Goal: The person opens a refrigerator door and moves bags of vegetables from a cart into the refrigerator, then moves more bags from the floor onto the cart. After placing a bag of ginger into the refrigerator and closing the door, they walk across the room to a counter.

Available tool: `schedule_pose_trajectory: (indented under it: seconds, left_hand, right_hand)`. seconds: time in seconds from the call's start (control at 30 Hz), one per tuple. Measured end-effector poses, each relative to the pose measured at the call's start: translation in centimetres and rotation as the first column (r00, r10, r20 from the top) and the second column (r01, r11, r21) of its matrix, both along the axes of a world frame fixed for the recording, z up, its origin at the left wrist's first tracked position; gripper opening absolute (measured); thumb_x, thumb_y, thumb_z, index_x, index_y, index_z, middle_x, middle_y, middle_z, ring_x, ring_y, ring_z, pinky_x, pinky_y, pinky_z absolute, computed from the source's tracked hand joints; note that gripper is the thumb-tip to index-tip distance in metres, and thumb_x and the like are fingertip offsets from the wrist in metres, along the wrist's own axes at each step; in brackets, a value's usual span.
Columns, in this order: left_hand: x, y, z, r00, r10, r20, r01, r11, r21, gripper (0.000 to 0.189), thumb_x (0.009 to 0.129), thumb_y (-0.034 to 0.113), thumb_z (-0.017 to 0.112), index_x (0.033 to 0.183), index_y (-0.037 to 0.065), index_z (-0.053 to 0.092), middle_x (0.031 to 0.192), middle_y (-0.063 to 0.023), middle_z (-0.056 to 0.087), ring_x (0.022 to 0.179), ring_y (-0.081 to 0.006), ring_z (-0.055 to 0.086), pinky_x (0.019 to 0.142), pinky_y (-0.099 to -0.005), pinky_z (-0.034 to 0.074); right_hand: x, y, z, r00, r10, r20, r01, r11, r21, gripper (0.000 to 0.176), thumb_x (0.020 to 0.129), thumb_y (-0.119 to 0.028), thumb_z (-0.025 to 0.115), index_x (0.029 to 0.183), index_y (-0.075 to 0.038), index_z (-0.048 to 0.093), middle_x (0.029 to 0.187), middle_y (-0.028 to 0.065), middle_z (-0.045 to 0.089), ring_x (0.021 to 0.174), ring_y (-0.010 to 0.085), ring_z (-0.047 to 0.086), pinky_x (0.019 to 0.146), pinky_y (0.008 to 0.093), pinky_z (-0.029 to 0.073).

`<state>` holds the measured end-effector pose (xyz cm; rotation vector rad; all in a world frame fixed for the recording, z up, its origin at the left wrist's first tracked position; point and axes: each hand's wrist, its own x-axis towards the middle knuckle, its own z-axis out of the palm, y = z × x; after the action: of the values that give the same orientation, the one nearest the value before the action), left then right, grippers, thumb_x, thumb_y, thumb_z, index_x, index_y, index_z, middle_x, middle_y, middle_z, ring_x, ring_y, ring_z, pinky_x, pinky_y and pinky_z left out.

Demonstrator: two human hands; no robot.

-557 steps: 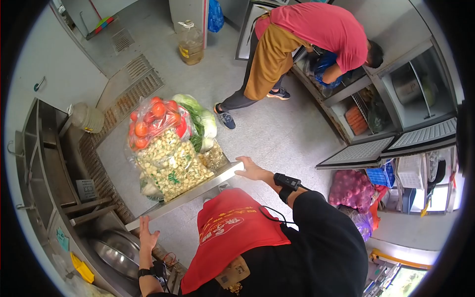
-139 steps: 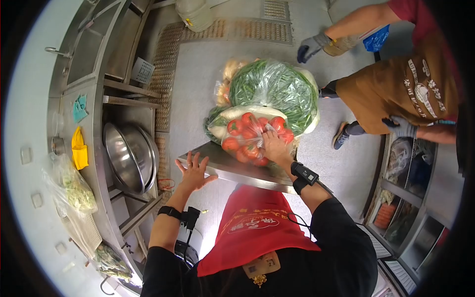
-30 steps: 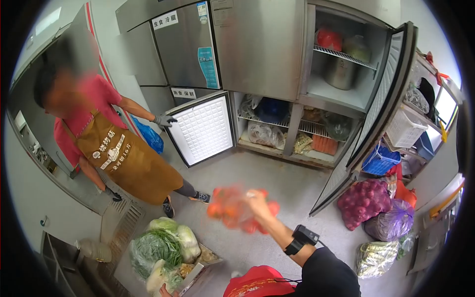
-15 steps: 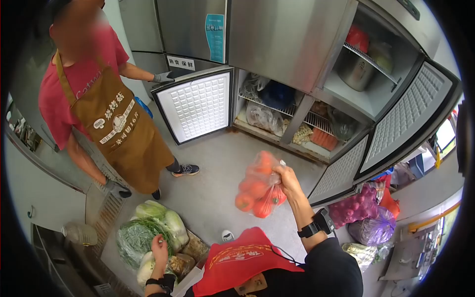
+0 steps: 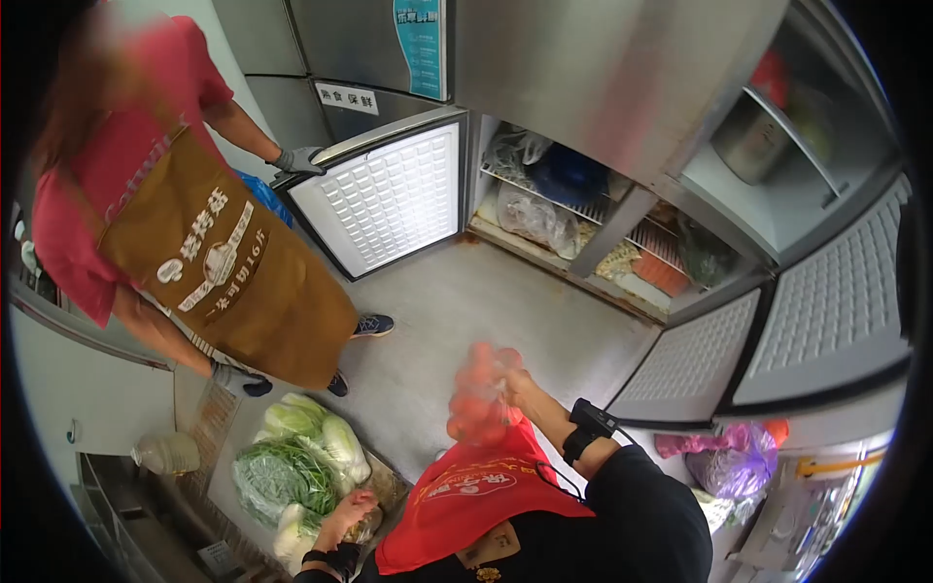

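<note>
Right hand (image 5: 520,385) closed on the top of a clear bag of tomatoes (image 5: 476,389), bag a bit blurred, held up in mid-scene over the floor (image 5: 554,301), right by the far edge of the wearer's red apron (image 5: 476,481). Left hand (image 5: 352,512) near left, fingers partly curled, over the near side of the vegetables; can't tell if it grips anything or just rests there. Beside it: bag of leafy greens (image 5: 267,481) to the left, Chinese cabbage (image 5: 342,449) on the far side, pale vegetable (image 5: 292,534) at the near end. Plastic jug (image 5: 167,453) further left. Far left, a co-worker (image 5: 146,185) in a brown apron (image 5: 238,272), one grey glove (image 5: 296,161) at the top of an open fridge door (image 5: 384,199), the other hanging low near the vegetables. Steel fridge (image 5: 612,78) across the far side; lower compartments show a blue bag (image 5: 569,175), a clear bag (image 5: 536,220) and orange-red food (image 5: 661,274). Metal pot (image 5: 753,151) in the upper right compartment. Two more doors stand open at right, purple bag (image 5: 734,473) near right, beyond them.
</note>
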<state>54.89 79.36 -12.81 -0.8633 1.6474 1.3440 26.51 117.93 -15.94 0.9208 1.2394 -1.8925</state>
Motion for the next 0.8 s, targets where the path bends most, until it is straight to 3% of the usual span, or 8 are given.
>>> schedule_pose_trajectory:
  seconds: [0.1,0.23,0.43,0.53,0.57,0.67,0.7,0.8]
  left_hand:
    - [-4.2,3.2,1.1,0.987,0.055,0.148,-0.055,0.998,-0.002,0.042,0.084,0.028,0.060,0.120,0.010,0.050,0.108,-0.0045,0.058,0.094,-0.0176,0.056,0.078,-0.0327,0.046]
    - [-12.6,8.2,2.6,0.979,0.029,0.203,-0.042,0.997,0.058,0.042,0.085,0.025,0.058,0.123,0.011,0.047,0.111,-0.0032,0.056,0.095,-0.0173,0.056,0.079,-0.0334,0.046]
    - [-23.0,12.2,-0.7,0.995,0.073,0.074,-0.080,0.992,0.097,0.039,0.083,0.033,0.062,0.117,0.016,0.053,0.099,0.0008,0.059,0.085,-0.0115,0.052,0.070,-0.0282,0.043]
    - [-29.6,13.8,0.2,0.994,-0.077,-0.072,0.074,0.996,-0.042,0.046,0.083,0.037,0.062,0.120,0.012,0.051,0.104,-0.0049,0.060,0.096,-0.0162,0.053,0.085,-0.0308,0.042]
    - [-28.7,12.9,-4.8,0.994,0.052,-0.101,-0.049,0.998,0.036,0.047,0.083,0.036,0.061,0.121,0.011,0.051,0.109,-0.0075,0.060,0.103,-0.0173,0.052,0.090,-0.0305,0.040]
    - [-35.2,14.7,-0.7,0.963,-0.001,-0.269,-0.005,1.000,-0.024,0.044,0.084,0.029,0.062,0.119,0.005,0.052,0.116,-0.0095,0.056,0.108,-0.0187,0.050,0.092,-0.0321,0.040]
    - [-35.6,14.9,-1.9,0.938,0.013,-0.346,-0.007,1.000,0.019,0.044,0.084,0.030,0.061,0.119,0.005,0.052,0.116,-0.0101,0.056,0.108,-0.0190,0.050,0.092,-0.0320,0.040]
    - [-35.5,16.2,-1.2,0.953,-0.006,-0.302,0.011,1.000,0.016,0.046,0.083,0.036,0.057,0.119,0.007,0.051,0.111,-0.0122,0.058,0.099,-0.0248,0.055,0.088,-0.0342,0.043]
  right_hand:
    - [-6.3,0.4,-1.7,0.999,0.047,-0.005,-0.047,0.999,-0.015,0.012,0.081,-0.021,0.057,0.089,-0.012,0.058,0.077,0.0000,0.055,0.074,0.0133,0.053,0.060,0.0290,0.038]
    - [-14.7,3.2,-0.2,0.998,-0.016,-0.061,0.013,0.999,-0.041,0.018,0.074,-0.014,0.058,0.091,-0.008,0.055,0.080,0.0034,0.055,0.068,0.0140,0.053,0.051,0.0280,0.037]
    - [-27.0,5.9,0.2,0.993,-0.011,-0.113,0.004,0.998,-0.058,0.019,0.070,-0.011,0.059,0.088,-0.007,0.053,0.075,0.0001,0.051,0.058,0.0098,0.046,0.045,0.0242,0.033]
    - [-30.3,7.4,0.1,0.951,0.190,-0.243,-0.160,0.977,0.138,0.010,0.072,-0.013,0.059,0.080,-0.009,0.054,0.071,-0.0027,0.048,0.054,0.0069,0.043,0.045,0.0228,0.034]
    - [-31.0,8.1,-0.6,0.923,0.270,-0.273,-0.222,0.955,0.195,0.006,0.073,-0.014,0.058,0.076,-0.010,0.055,0.069,-0.0036,0.047,0.053,0.0058,0.042,0.045,0.0223,0.034]
    - [-32.3,8.6,3.3,0.909,0.135,-0.395,-0.125,0.991,0.052,0.008,0.078,-0.012,0.055,0.071,-0.014,0.052,0.064,-0.0042,0.047,0.050,0.0072,0.043,0.042,0.0234,0.034]
    - [-33.3,10.5,-1.1,0.924,0.129,-0.360,-0.132,0.991,0.016,0.001,0.078,-0.011,0.054,0.077,-0.012,0.054,0.069,-0.0030,0.049,0.056,0.0074,0.047,0.044,0.0245,0.038]
    - [-34.3,8.7,1.9,0.944,0.280,-0.176,-0.296,0.952,-0.075,0.025,0.076,-0.007,0.053,0.100,-0.005,0.056,0.086,0.0025,0.059,0.081,0.0156,0.060,0.063,0.0259,0.049]
